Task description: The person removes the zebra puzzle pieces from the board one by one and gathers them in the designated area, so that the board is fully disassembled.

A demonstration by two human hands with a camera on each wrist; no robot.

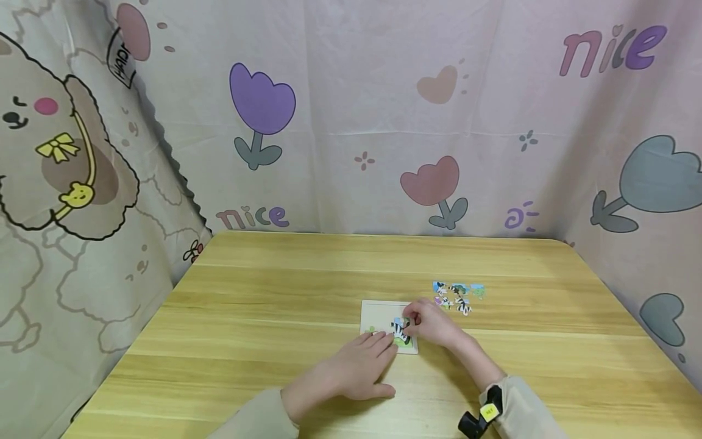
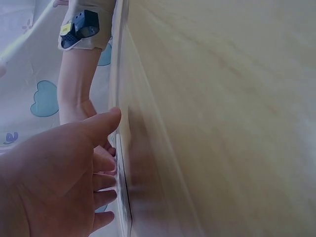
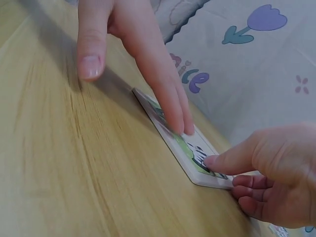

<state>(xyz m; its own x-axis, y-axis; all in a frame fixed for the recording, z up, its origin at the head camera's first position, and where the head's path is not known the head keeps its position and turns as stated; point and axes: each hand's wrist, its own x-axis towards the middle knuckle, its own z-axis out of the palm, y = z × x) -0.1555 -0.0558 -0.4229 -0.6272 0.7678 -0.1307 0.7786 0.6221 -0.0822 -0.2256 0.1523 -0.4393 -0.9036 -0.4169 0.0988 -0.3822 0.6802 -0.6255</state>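
Over the wooden table (image 1: 274, 280) reach the left hand (image 1: 362, 367), fingers straight, and the right hand (image 1: 433, 324), fingers curled (whether pinching anything, I cannot tell). Both touch the puzzle board (image 1: 378, 310), near loose pieces (image 1: 463, 306); the right thumb meets the board's zebra picture (image 1: 397, 330).

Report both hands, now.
Left hand: open, over the flat white puzzle board.
Right hand: curled, thumb on the black-and-white zebra piece; grip unclear.
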